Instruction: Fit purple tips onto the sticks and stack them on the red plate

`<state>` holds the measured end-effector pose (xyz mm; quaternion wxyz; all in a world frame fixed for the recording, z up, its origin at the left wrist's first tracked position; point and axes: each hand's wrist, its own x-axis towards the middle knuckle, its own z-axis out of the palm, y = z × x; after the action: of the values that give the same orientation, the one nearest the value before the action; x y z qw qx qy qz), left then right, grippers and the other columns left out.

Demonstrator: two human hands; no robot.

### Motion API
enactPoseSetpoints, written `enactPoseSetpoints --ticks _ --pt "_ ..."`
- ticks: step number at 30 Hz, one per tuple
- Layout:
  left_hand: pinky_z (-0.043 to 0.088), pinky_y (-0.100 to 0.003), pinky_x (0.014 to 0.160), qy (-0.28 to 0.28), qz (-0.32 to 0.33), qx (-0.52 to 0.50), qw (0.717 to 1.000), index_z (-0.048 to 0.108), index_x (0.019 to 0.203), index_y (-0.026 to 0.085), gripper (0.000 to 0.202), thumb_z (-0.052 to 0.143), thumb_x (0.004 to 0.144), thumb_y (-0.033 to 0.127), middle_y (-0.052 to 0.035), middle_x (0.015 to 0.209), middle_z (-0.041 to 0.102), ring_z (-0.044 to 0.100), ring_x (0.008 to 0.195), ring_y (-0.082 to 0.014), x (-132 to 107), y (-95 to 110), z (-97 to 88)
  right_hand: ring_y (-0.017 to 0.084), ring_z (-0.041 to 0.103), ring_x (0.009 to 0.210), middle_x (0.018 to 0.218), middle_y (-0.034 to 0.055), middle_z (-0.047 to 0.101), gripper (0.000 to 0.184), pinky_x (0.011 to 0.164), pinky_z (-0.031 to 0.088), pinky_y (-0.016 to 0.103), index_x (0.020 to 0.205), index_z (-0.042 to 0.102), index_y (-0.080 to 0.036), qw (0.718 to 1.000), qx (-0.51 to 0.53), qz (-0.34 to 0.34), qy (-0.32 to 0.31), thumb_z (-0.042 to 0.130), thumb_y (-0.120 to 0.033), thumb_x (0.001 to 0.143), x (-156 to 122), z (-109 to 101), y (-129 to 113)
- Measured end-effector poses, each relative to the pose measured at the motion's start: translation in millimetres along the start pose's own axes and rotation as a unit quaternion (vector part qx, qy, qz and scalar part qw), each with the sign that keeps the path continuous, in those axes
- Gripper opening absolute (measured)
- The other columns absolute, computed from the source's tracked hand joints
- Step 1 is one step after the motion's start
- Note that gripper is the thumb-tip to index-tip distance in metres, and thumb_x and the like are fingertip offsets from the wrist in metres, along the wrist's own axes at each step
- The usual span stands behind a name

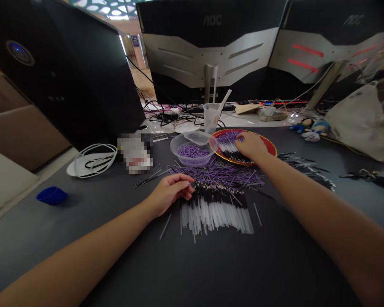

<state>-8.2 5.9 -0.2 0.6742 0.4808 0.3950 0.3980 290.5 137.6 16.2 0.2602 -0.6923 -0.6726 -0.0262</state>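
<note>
On a dark tabletop (275, 256), a row of thin sticks (216, 209) lies side by side, long axes running away from the person, white ends nearest. The left hand (169, 194), fingers loosely curled, touches the row's left edge. The right hand (251, 146) rests palm-down on sticks in a red plate (271, 148). Neither hand's grip can be told.

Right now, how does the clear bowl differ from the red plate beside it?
The clear bowl is deep and see-through; the red plate is flat, with a gold rim. The bowl holds only a purple heap; the plate holds sticks with purple, white and dark parts. The right hand rests on the plate, while no hand touches the bowl. Both are round and stand on the dark table.
</note>
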Motion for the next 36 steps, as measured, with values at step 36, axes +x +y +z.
enactPoseSetpoints --ticks 36 --pt "0.030 -0.028 0.049 -0.006 -0.054 0.764 0.643 0.056 0.063 0.020 0.028 0.044 0.077 0.040 -0.0065 0.070 0.063 0.055 0.056 -0.0193 -29 33 6.8 0.013 0.053 0.058 0.066 0.0011 0.063 0.017 0.055 0.032 0.025 0.087 0.064 -0.021 0.932 -0.015 -0.242 -0.269 0.049 -0.018 0.079 -121 -57 -10"
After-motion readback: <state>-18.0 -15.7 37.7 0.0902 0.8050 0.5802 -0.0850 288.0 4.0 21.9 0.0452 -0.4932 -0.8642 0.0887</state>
